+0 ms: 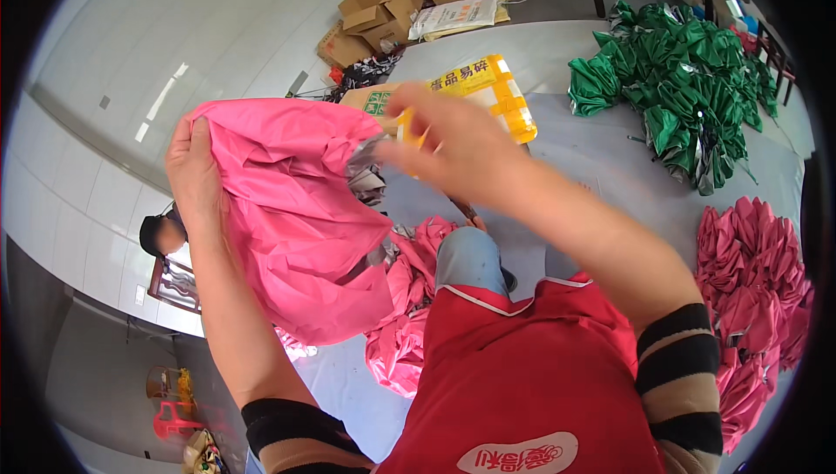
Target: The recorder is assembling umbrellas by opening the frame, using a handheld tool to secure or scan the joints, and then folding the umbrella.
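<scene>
A large sheet of thin pink fabric (287,204) with a silvery underside hangs in loose folds in front of me, on the left. My left hand (193,165) pinches its upper left edge between thumb and fingers, holding it up. My right hand (444,138), blurred by motion, is at the fabric's upper right edge, by a strip of silver lining. Its thumb and fingers are apart, and no held thing shows between them. Below the raised sheet, more crumpled pink fabric (405,335) lies beside my knee.
A carton with yellow tape (496,99) stands just beyond my right hand. Green silver-backed fabric (679,82) is heaped at far right, with a pink fabric pile (753,282) nearer. Cardboard boxes (383,16) and a white sack (457,16) lie at the back. A person (164,234) is at left, near a red stool (174,420).
</scene>
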`<action>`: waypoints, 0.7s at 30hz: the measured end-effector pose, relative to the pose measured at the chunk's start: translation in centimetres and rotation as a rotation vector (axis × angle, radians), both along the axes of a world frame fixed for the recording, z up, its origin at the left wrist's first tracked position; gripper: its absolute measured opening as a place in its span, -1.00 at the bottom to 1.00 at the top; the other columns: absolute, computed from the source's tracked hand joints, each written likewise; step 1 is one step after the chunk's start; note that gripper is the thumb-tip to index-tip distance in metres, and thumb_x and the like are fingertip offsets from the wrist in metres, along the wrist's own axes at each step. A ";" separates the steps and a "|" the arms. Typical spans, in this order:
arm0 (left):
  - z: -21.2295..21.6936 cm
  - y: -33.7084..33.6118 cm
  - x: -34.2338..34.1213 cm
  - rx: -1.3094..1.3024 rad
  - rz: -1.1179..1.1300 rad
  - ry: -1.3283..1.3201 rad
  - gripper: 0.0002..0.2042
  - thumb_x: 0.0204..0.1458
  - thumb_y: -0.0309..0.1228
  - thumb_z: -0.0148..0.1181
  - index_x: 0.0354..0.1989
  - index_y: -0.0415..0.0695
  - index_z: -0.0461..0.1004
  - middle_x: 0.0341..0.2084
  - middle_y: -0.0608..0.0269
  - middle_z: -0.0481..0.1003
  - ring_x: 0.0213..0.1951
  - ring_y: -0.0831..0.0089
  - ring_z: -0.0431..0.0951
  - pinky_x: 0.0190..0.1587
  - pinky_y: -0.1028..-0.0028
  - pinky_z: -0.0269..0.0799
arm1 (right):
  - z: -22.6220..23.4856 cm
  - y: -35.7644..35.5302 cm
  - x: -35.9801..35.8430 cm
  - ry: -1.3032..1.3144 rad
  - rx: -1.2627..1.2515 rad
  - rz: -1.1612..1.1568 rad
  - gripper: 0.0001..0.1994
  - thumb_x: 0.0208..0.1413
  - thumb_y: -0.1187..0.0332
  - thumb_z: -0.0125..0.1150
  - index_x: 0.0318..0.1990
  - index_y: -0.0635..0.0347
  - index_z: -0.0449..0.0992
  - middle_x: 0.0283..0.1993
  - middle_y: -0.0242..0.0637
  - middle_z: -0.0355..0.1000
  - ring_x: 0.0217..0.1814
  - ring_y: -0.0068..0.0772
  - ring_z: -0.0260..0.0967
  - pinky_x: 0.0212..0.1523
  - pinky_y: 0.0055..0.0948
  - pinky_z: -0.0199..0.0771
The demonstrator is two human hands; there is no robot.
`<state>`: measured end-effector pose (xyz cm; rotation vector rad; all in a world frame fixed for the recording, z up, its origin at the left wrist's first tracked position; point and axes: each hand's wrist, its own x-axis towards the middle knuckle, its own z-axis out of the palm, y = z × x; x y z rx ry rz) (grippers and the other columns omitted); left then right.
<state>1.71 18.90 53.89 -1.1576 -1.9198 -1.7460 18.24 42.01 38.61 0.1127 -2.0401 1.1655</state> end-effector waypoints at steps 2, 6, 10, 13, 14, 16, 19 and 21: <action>0.5 1.3 1.3 -0.033 0.028 0.033 -0.83 0.23 -0.46 -0.01 -0.20 -0.28 0.49 -0.35 0.33 0.53 -0.33 0.65 0.47 -0.24 0.63 0.38 | 1.0 -2.6 -1.5 -0.078 -0.002 0.004 -0.64 0.03 0.22 0.27 -0.08 0.15 0.36 -0.34 -0.15 0.46 -0.29 -0.15 0.46 -0.27 -0.29 0.44; 1.3 2.3 3.3 -0.114 0.093 0.162 -0.82 0.21 -0.44 0.02 -0.20 -0.28 0.51 -0.38 0.36 0.54 -0.34 0.68 0.45 -0.26 0.66 0.36 | 2.4 -2.7 -5.4 0.079 -0.161 -0.038 -0.69 0.00 0.26 0.24 -0.11 0.13 0.42 -0.35 -0.10 0.48 -0.25 -0.07 0.48 -0.23 -0.22 0.46; 0.9 1.3 3.6 -0.218 0.130 0.186 -0.80 0.20 -0.42 0.05 -0.17 -0.30 0.51 -0.37 0.36 0.54 -0.33 0.67 0.46 -0.25 0.64 0.38 | 3.6 6.7 -4.1 0.074 -0.343 -0.016 -0.81 0.02 0.50 0.05 -0.20 0.10 0.49 -0.49 -0.33 0.45 -0.59 -0.57 0.39 -0.58 -0.49 0.42; 0.5 1.6 4.2 -0.194 0.273 0.187 -0.74 0.19 -0.35 0.09 -0.12 -0.32 0.49 -0.30 0.28 0.55 -0.29 0.59 0.49 -0.21 0.59 0.41 | 2.2 13.9 -0.3 0.133 -0.300 -0.332 -0.84 0.09 0.26 0.13 -0.41 0.14 0.48 -0.54 -0.21 0.46 -0.57 -0.34 0.42 -0.56 -0.35 0.41; 0.4 2.0 4.9 -0.055 0.057 -0.070 -0.72 0.18 -0.33 0.11 -0.10 -0.34 0.47 -0.27 0.25 0.54 -0.26 0.55 0.50 -0.16 0.56 0.41 | 0.5 15.0 1.2 0.111 -0.326 -0.405 -0.79 0.10 0.22 0.16 -0.44 0.15 0.45 -0.52 -0.20 0.46 -0.55 -0.32 0.40 -0.55 -0.35 0.39; 0.8 3.8 6.7 0.095 -0.169 -0.330 -0.69 0.17 -0.32 0.13 -0.09 -0.35 0.45 -0.23 0.22 0.54 -0.22 0.51 0.51 -0.12 0.54 0.41 | -4.3 13.7 2.8 -0.359 -0.248 -0.262 -0.83 0.14 0.30 0.01 -0.21 0.12 0.48 -0.47 -0.22 0.48 -0.56 -0.34 0.44 -0.51 -0.38 0.48; 0.0 6.3 10.2 0.270 -0.094 -0.524 -0.66 0.22 -0.26 0.02 -0.04 -0.32 0.42 -0.20 0.20 0.52 -0.15 0.47 0.49 -0.05 0.53 0.36 | -11.6 7.6 5.1 -0.946 -0.281 0.356 -0.61 0.23 0.10 -0.04 0.09 0.12 0.35 -0.10 -0.16 0.45 -0.24 -0.32 0.50 -0.30 -0.27 0.58; -1.1 6.8 11.9 0.155 0.000 -0.109 -0.64 0.23 -0.24 -0.03 -0.03 -0.31 0.42 -0.20 0.19 0.51 -0.14 0.46 0.48 -0.03 0.53 0.35 | -15.0 1.9 5.3 -0.981 -0.803 0.572 -0.47 0.25 0.06 -0.03 0.25 0.19 0.19 0.12 -0.05 0.34 -0.04 -0.06 0.45 -0.09 -0.16 0.54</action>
